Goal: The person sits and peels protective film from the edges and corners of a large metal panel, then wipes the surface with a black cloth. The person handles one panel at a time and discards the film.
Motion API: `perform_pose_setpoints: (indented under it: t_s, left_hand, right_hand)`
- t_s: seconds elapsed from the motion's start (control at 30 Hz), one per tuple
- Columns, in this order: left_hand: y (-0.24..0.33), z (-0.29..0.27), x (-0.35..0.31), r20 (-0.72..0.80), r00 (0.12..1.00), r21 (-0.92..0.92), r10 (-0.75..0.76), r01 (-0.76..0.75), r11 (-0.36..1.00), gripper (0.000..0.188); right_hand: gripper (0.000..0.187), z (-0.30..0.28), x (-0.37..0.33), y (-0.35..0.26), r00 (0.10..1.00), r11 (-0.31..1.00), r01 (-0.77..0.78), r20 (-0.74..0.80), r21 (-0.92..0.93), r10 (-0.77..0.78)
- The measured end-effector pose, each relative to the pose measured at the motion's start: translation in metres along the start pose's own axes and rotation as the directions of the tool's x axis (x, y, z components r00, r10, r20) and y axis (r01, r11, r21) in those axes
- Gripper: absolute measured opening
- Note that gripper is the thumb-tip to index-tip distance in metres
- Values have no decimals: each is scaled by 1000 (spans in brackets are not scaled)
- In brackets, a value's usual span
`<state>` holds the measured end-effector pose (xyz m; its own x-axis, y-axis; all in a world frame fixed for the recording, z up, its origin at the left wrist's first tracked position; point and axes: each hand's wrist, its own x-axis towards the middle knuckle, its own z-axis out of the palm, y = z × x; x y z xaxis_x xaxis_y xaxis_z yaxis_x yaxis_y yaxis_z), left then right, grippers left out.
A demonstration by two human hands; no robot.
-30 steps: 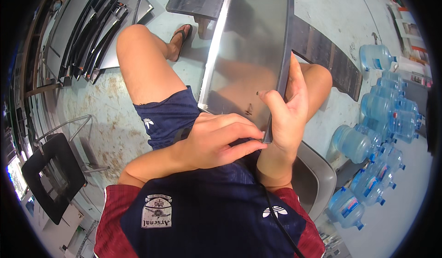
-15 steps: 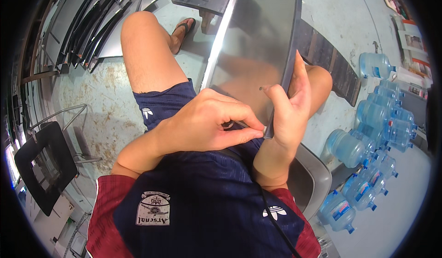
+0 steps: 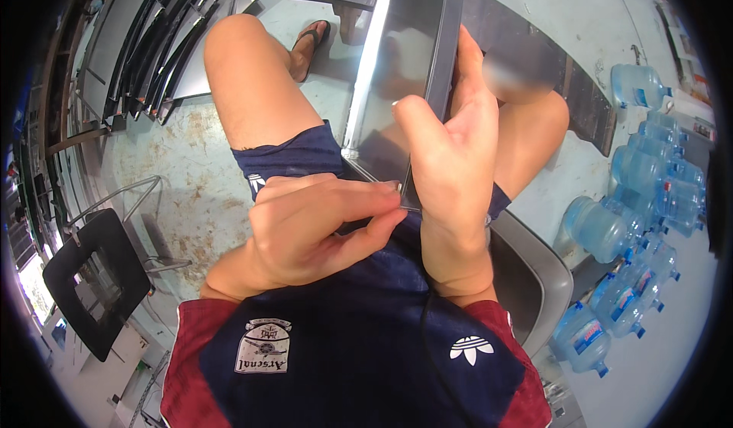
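A long panel [image 3: 397,69] lies between my thighs, running away from me. It has a see-through or glossy face, a dark frame [image 3: 441,54] along its right side and a bright silvery left edge. My right hand [image 3: 458,142] grips the dark frame, thumb over the face and fingers around the outer side. My left hand [image 3: 321,222] is closed, thumb and forefinger pinched at the panel's near right corner. Whatever sits between those fingertips is too small to make out.
Curved dark frame strips [image 3: 156,46] lie on a surface at the far left. A black square-framed chair part [image 3: 95,283] stands at left. Large blue water bottles [image 3: 599,226] line the right. Dark boards [image 3: 527,54] lie beyond my right knee; a grey seat [image 3: 534,275] is beneath me.
The panel has shifted left and turned, showing a narrower face and more of its dark frame side. Both hands have moved left with it, the left one still pinching at the corner.
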<state>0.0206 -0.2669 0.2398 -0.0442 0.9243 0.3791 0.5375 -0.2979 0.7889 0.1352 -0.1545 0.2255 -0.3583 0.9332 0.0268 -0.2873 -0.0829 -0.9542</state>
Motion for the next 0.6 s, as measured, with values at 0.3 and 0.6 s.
perform_pose_setpoints:
  t_s: [0.3, 0.6]
  left_hand:
    - [6, 0, -11, -69, 998, 101, -1, 8, 995, 22]
    - [10, 1, -10, -76, 996, 110, -41, 49, 993, 18]
  right_hand:
    - [72, 8, 1, 3, 1000, 1000, 14, -1, -23, -14]
    - [76, 10, 0, 5, 998, 998, 46, -30, -40, -47]
